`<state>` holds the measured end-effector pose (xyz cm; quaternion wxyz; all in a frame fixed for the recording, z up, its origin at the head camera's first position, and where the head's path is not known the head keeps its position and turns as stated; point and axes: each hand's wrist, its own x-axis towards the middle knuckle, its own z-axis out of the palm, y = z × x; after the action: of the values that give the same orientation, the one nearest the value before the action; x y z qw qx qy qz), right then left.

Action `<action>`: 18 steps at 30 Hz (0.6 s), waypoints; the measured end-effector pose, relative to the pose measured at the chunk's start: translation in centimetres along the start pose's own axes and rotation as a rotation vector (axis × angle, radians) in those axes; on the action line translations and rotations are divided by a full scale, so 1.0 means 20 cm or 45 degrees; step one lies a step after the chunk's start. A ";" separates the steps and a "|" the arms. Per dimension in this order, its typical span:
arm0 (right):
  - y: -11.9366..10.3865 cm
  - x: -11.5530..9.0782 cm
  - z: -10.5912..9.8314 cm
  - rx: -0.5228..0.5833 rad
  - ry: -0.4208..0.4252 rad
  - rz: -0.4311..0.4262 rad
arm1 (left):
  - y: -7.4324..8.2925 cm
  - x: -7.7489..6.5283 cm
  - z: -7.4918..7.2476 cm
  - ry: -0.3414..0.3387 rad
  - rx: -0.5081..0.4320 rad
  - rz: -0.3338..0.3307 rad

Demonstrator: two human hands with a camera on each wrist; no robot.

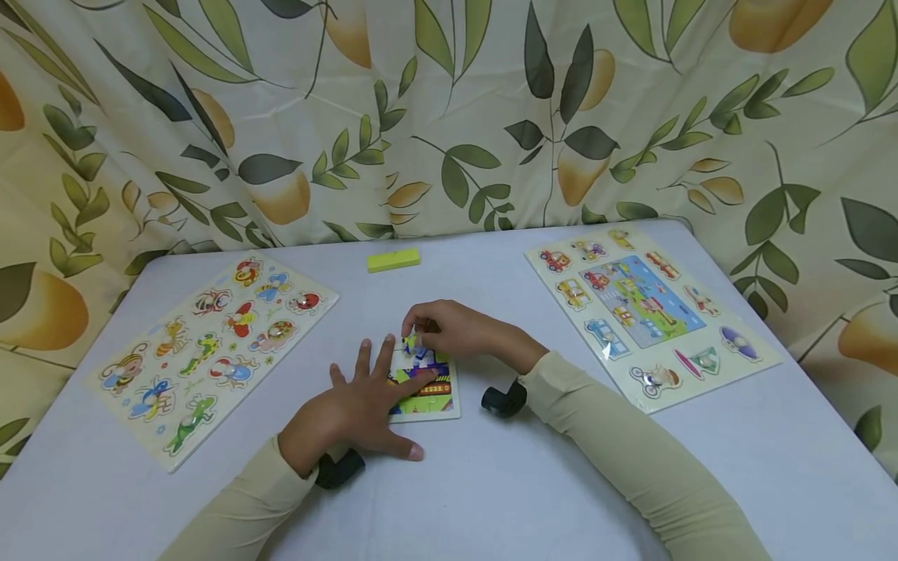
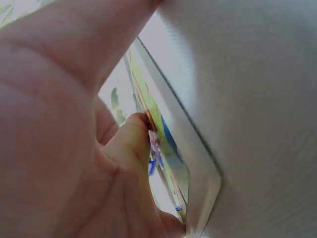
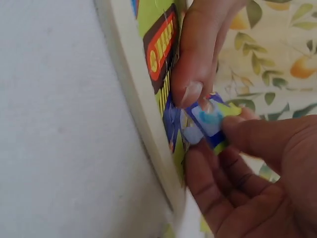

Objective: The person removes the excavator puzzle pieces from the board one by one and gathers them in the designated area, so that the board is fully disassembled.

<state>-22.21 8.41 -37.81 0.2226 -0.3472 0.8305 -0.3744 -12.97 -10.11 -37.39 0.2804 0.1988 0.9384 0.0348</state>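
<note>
A small jigsaw board (image 1: 436, 405) with a pale rim and bright printed pieces lies flat at the middle of the table. My left hand (image 1: 358, 409) rests over its left part, fingers spread, with a fingertip touching the printed pieces. Above the board's far part, my right hand (image 1: 459, 329) pinches a jigsaw piece (image 3: 210, 121) between thumb and fingers. That piece is blue, white and yellow-green, and tilted beside the board's face in the right wrist view. The left wrist view shows the board's edge (image 2: 203, 193) beyond the left palm. The left hand hides part of the board.
An insect puzzle board (image 1: 184, 386) lies on the left, and a vehicle puzzle board (image 1: 708, 389) on the right. A yellow block (image 1: 393, 260) sits near the far table edge. Behind the white table (image 1: 484, 499) hangs a leaf-patterned curtain (image 1: 477, 101).
</note>
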 end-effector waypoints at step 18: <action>0.09 -0.12 -0.11 0.180 0.143 0.039 | 0.01 0.00 0.01 0.017 0.022 -0.010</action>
<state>-22.66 12.13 -37.55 0.2053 -0.2962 0.8185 -0.4475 -12.81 -9.88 -37.43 0.2728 0.1973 0.9412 0.0268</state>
